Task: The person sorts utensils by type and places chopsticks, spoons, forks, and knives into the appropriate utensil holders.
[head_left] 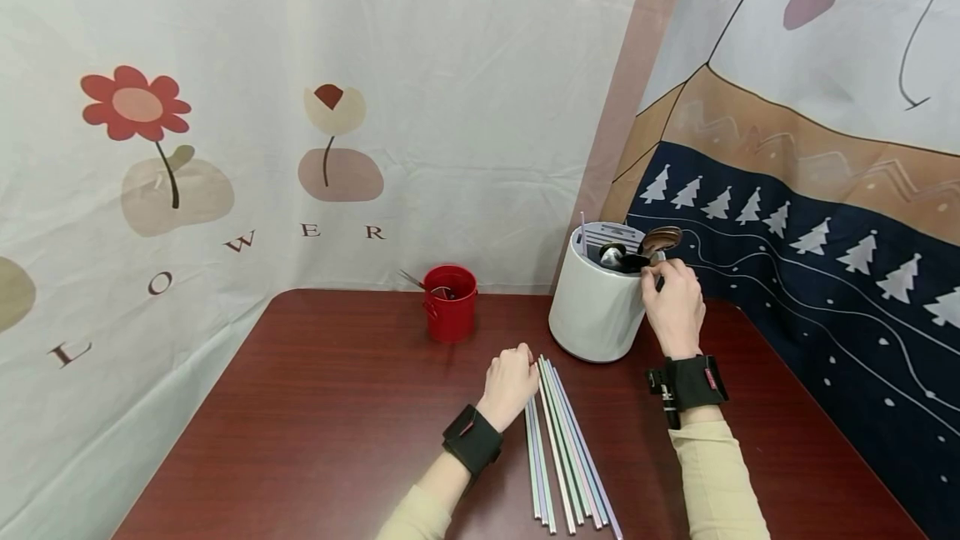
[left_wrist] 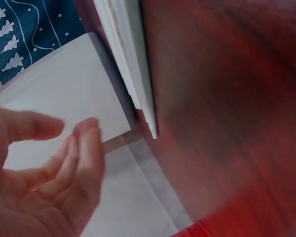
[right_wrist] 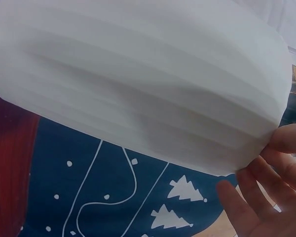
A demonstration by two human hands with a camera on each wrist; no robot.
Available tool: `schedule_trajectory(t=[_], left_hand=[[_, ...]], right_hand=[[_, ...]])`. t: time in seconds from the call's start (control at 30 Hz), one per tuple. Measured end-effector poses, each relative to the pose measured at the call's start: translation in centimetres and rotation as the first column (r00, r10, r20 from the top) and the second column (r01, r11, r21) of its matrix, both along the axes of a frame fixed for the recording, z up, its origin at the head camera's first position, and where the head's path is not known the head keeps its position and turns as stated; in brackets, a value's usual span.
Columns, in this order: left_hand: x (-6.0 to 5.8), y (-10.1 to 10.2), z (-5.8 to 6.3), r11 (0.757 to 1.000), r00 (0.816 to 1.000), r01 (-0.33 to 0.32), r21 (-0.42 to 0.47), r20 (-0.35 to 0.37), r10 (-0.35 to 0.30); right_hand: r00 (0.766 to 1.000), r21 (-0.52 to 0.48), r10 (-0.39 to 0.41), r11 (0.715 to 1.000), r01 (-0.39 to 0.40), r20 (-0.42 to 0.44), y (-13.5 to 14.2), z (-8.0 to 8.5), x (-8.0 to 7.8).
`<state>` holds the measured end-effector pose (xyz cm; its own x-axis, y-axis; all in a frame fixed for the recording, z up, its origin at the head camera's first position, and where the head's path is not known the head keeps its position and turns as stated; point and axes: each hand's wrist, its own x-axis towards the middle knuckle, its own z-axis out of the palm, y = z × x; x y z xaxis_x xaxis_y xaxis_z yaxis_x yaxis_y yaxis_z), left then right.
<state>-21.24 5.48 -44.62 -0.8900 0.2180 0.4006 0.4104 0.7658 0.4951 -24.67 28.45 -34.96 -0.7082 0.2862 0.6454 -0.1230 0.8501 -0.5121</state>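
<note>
My right hand [head_left: 675,307] is at the right rim of a white utensil holder [head_left: 592,315], pinching its edge with thumb and fingers. In the right wrist view, the fingers [right_wrist: 251,190] bend against the rim beside the holder's smooth wall [right_wrist: 138,89]. Metal ladles and spoons [head_left: 660,240] stick out of the holder next to this hand. My left hand [head_left: 510,382] is by the upper ends of several long pastel sticks [head_left: 566,440] lying on the table. The left wrist view shows its thumb and bent fingers apart, nothing between them.
A small red pail [head_left: 450,307] with metal cutlery in it stands at the table's back edge. The reddish-brown table [head_left: 315,423] ends at a printed white cloth [head_left: 450,107] behind and a dark blue tree-patterned cloth [head_left: 825,315] on the right.
</note>
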Motion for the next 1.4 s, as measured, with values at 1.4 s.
schedule_trajectory(t=[1.4], left_hand=[[1.1, 1.2, -1.4, 0.988, 0.942, -0.038, -0.148, 0.325, 0.085]], right_hand=[[1.000, 0.001, 0.022, 1.000, -0.022, -0.016, 0.1, -0.3, -0.1]])
